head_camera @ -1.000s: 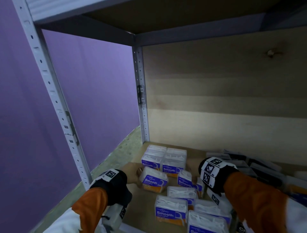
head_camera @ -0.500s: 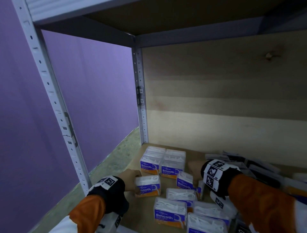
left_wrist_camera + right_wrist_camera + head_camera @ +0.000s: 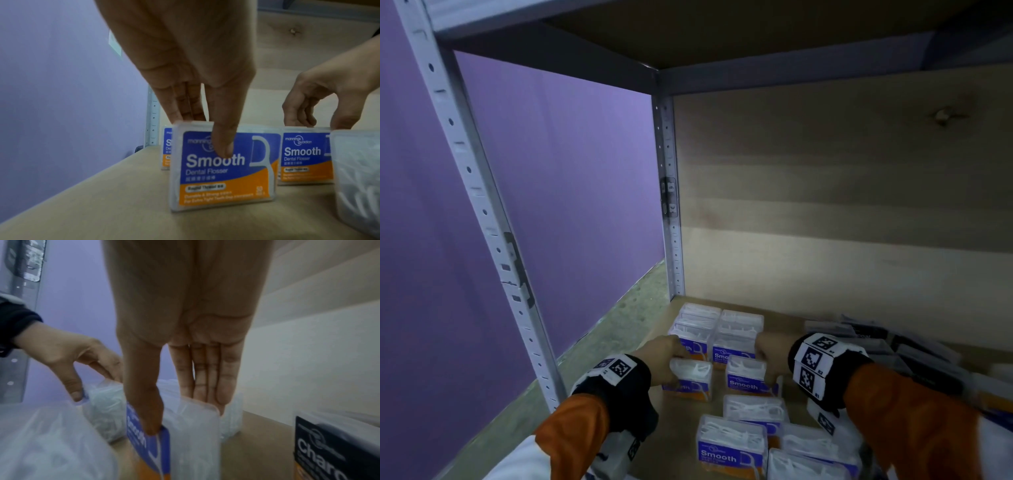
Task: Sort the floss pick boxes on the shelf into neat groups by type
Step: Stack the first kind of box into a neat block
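Observation:
Clear floss pick boxes with blue-and-orange "Smooth" labels stand on the wooden shelf [image 3: 681,442]. My left hand [image 3: 671,363] pinches one Smooth box [image 3: 688,377] from above, thumb on its label [image 3: 222,164], fingers behind. My right hand [image 3: 767,363] pinches a second Smooth box [image 3: 748,377] beside it the same way, thumb on the label [image 3: 148,443]. Both boxes stand upright on the shelf just in front of a tidy block of Smooth boxes [image 3: 717,329] in the back left corner. Black "Charcoal" boxes [image 3: 859,337] lie at the right.
Several loose Smooth boxes [image 3: 732,442] sit scattered in front of my hands. A metal upright [image 3: 671,240] marks the back left corner, another upright [image 3: 493,240] the front left. A wooden back panel [image 3: 842,205] closes the shelf; a purple wall [image 3: 568,205] lies beyond its open left side.
My left hand has turned its Smooth box square and set it in front of the back block. My right hand has moved left and pinched the neighbouring box.

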Available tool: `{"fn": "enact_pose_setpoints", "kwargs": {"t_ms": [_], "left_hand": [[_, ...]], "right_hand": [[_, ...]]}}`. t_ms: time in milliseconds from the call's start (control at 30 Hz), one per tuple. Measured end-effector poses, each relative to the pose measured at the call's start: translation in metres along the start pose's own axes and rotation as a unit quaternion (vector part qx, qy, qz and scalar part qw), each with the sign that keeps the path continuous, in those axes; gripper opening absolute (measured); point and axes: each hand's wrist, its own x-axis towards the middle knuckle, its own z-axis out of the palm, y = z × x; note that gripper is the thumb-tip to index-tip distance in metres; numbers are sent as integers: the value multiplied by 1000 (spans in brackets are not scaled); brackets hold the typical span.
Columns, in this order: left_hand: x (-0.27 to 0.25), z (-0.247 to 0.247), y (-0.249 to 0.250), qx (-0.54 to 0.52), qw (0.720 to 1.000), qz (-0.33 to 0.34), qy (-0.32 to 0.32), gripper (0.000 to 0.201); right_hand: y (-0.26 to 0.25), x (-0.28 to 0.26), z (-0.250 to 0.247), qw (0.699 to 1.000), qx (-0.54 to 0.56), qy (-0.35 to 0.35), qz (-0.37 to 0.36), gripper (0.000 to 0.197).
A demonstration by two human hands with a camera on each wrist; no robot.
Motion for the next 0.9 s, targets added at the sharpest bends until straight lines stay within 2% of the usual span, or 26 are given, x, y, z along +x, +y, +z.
{"fn": "enact_pose_setpoints", "kwargs": {"t_ms": [100,167,267,367,467,533,733,833,900], "left_hand": [[6,-2,-1,-9,1000,-3,16,40],[10,-2,-2,-2,1000,-4,30,38],[14,-2,-4,-5,999,-7,39,45],[17,-4,-5,38,999,0,33,37],[19,-7,-5,63,997,6,32,31],[21,-7,-6,68,997,9,33,31],[26,-5,-10,85,996,19,22,37],[28,-1,-14,66,997,16,28,38],[28,0,-16,45,998,13,35,40]], "right_hand": [[-8,3,-4,1000,-18,2,-2,40],[-13,5,-6,999,-38,3,-6,22],[-18,7,-10,998,-63,0,-11,25],[-22,9,-12,997,-79,0,-20,25],[-22,12,-11,995,-92,10,-21,43],[-22,14,-11,996,-87,16,-22,47],[-24,16,-11,996,-80,13,-23,44],[-25,15,-12,997,-79,9,-18,29],[-25,15,-11,997,-75,11,-22,32]]}}
